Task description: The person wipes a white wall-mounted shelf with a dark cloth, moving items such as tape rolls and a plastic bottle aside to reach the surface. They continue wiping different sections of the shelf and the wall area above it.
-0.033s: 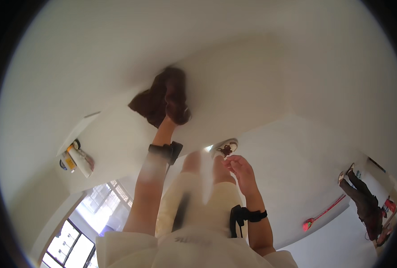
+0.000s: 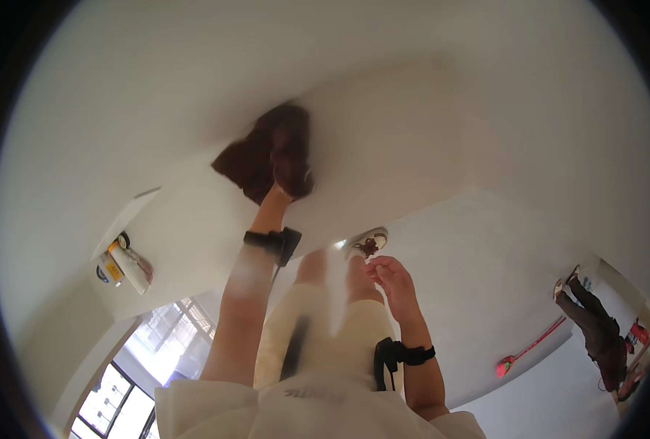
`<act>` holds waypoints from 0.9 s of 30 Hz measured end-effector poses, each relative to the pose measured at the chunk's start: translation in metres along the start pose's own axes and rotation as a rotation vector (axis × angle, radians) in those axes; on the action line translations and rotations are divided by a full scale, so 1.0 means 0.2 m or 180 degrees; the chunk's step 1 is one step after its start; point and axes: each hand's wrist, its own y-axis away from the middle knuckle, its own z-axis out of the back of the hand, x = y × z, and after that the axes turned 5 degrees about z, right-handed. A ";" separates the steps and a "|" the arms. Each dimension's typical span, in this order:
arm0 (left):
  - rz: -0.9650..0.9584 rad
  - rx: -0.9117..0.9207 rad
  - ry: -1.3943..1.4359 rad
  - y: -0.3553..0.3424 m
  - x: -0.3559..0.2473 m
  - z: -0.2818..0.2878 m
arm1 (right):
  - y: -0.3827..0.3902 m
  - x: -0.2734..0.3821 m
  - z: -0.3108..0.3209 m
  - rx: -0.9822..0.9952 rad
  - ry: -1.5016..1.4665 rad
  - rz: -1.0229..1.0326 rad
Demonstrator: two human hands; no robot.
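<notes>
A dark brown cloth [image 2: 262,157] lies against the pale wall in front of me, somewhat blurred. My left hand [image 2: 282,192] has hold of it and presses it to the surface; folds of cloth cover most of the fingers. My left arm is stretched forward, with a black strap and device [image 2: 273,244] on the wrist. Down in front of my right thigh hangs my right hand [image 2: 392,276], its fingers loosely bent and nothing visible in it. A similar black device [image 2: 401,354] is strapped to that wrist.
A white and yellow roll-shaped item [image 2: 129,265] is at the left, near a barred window [image 2: 113,395]. On the right, a red long-handled tool [image 2: 530,347] lies near a person in dark trousers [image 2: 592,322]. My shoe [image 2: 369,243] is below the wall.
My left hand and the brown cloth have shifted slightly upward along the wall, and the cloth's upper part looks more spread. My right hand has barely moved.
</notes>
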 end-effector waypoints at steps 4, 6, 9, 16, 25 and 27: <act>0.0189 0.0940 -0.0805 -0.32 0.00 -0.52 | -0.02 -0.02 0.06 -0.0191 -0.0321 -0.0132; -0.1434 0.0535 -0.5923 -0.31 -0.03 -0.79 | -0.03 -0.01 0.08 -0.0227 0.0205 0.0080; -0.2199 0.0668 -0.7040 -0.33 -0.02 -1.11 | -0.04 0.03 0.13 -0.0196 -0.0423 -0.0019; -0.1991 0.0738 -0.7354 -0.52 0.11 -1.34 | -0.12 0.09 0.20 -0.0349 -0.0245 0.0072; -0.1829 0.0488 -0.7907 -0.42 0.11 -1.40 | -0.10 0.09 0.23 -0.0092 -0.0358 -0.0124; -0.1528 0.0309 -0.7575 -0.43 0.11 -1.41 | -0.09 0.11 0.25 -0.0088 -0.0422 -0.0206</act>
